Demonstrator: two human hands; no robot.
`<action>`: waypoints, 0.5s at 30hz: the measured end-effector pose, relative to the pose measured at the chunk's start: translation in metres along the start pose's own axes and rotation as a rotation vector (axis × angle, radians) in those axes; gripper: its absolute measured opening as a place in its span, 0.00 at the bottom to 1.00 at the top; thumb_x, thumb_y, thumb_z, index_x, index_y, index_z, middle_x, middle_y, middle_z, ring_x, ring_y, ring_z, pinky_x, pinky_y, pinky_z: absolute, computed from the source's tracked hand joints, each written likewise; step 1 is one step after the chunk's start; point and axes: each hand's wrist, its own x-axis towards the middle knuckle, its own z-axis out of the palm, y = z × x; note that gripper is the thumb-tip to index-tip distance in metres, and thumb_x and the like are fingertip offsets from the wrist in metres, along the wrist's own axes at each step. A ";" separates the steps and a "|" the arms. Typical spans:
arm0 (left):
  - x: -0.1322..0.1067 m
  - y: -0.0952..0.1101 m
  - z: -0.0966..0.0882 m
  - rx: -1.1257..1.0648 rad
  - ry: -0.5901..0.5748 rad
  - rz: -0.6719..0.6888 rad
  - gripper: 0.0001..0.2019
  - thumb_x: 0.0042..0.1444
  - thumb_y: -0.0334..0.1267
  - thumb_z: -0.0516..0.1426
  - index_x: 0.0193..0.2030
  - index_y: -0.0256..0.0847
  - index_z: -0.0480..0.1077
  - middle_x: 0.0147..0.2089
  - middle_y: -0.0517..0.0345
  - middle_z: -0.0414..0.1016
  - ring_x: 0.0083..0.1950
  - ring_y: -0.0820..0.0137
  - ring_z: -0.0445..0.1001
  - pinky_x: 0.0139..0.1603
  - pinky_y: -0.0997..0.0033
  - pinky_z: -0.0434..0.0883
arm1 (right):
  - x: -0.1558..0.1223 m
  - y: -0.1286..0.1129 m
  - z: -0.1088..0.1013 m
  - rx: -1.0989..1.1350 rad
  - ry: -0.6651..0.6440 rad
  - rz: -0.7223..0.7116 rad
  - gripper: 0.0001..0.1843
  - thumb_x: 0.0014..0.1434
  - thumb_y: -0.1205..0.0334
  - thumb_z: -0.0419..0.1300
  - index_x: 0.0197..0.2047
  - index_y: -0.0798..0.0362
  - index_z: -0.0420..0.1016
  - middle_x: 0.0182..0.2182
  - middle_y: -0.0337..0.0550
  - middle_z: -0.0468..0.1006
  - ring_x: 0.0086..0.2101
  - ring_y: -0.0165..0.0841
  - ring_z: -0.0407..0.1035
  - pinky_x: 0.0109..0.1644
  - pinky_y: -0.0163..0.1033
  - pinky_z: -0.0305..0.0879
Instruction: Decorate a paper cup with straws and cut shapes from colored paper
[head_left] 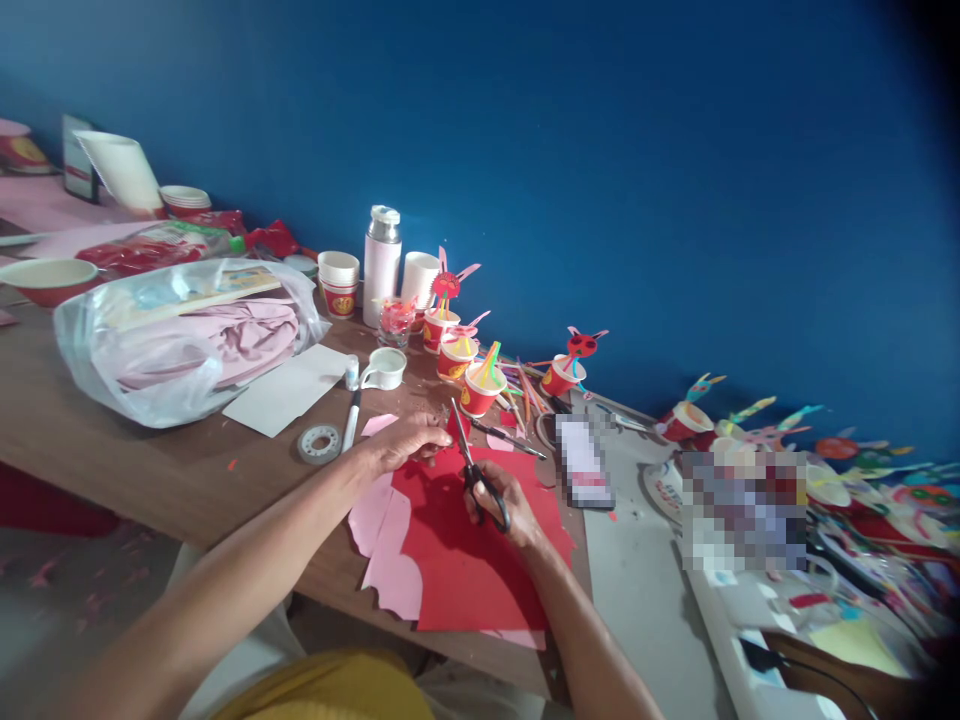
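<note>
My right hand (501,503) is closed around the black handles of a pair of scissors (471,463), whose blades point up and away over a sheet of red paper (465,560). My left hand (409,441) pinches a small red paper piece (458,426) at the top edge of that sheet, right by the blade tips. Pink paper (386,545) with a scalloped edge lies under the red sheet on the brown table (187,470).
Red paper cups (480,388) with coloured straws line the blue wall, beside a white flask (381,268) and a small mug (385,368). A tape roll (319,443), a marker (351,420), white paper (289,390) and a bulky plastic bag (187,335) lie left. More crafts crowd the right.
</note>
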 end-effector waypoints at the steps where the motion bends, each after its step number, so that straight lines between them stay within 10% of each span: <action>1: 0.000 0.000 0.000 0.000 0.001 0.001 0.06 0.41 0.33 0.58 0.22 0.38 0.62 0.17 0.67 0.61 0.20 0.79 0.59 0.23 0.76 0.60 | 0.000 0.000 0.000 -0.003 0.001 0.002 0.20 0.52 0.46 0.60 0.37 0.55 0.64 0.18 0.34 0.67 0.19 0.25 0.61 0.24 0.31 0.57; 15: -0.002 0.002 0.001 0.017 -0.001 -0.007 0.06 0.41 0.34 0.59 0.23 0.37 0.64 0.18 0.66 0.62 0.20 0.78 0.61 0.24 0.75 0.61 | 0.000 0.000 0.001 0.011 0.000 0.002 0.20 0.53 0.47 0.60 0.37 0.55 0.64 0.19 0.35 0.67 0.19 0.26 0.61 0.24 0.32 0.57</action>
